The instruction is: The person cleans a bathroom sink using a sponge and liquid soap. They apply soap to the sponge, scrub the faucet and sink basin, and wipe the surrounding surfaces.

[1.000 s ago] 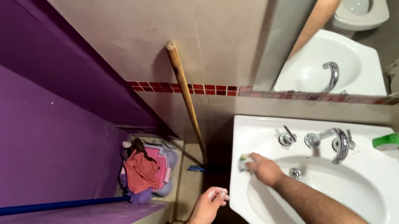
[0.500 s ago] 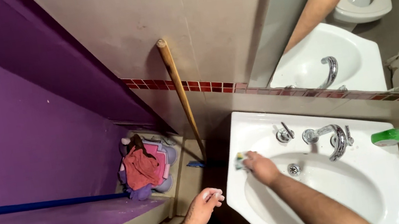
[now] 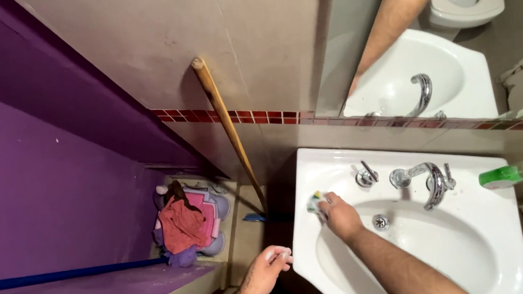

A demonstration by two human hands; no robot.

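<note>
At the white sink (image 3: pixel 493 216), left rear rim: right hand (image 3: pixel 341 216), fingers curled over a small yellow-green sponge (image 3: pixel 315 202), pressing it against the porcelain beside the basin. Just right of it: chrome tap handle (image 3: pixel 365 176), then chrome faucet (image 3: pixel 431 180) arching over the bowl; overflow fitting (image 3: pixel 380 222) on the basin wall near the wrist. Right rim: green spray bottle (image 3: pixel 520 170), lying on its side. Left hand (image 3: pixel 267 270), off the sink and over the floor, loosely curled with white foam on the fingers, holding nothing. Leaning on the tiled wall: wooden handle (image 3: pixel 225 128). Floor corner: pile of pink and purple cloths (image 3: pixel 184 224); blue pole (image 3: pixel 53 276) running to it along the purple partition (image 3: pixel 37 173). Mirror (image 3: pixel 438 37) above.
</note>
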